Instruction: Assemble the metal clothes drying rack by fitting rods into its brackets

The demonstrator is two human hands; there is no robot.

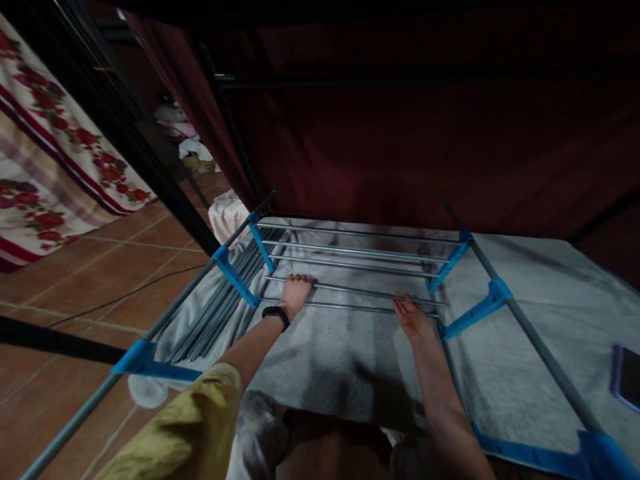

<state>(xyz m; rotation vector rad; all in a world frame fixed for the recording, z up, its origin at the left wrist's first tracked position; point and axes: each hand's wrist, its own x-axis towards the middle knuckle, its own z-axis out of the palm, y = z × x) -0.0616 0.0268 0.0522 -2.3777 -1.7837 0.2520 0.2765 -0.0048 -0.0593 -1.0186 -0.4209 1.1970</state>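
Observation:
A folding drying rack (350,250) with grey metal rods and blue plastic joints stands in front of me, and a grey towel (330,353) lies spread over it. My left hand (296,293), with a black band on the wrist, has its fingers curled round one of the rack's rods. Near the rack's right side my right hand (414,320) rests with fingers stretched out on the towel against the nearest rod.
A dark red curtain (425,147) hangs behind the rack. Terracotta floor tiles (100,267) lie at left, with a floral bedcover (55,160) beyond a black frame. A phone (627,377) lies on the towel at far right. Clothes lie in the back corner.

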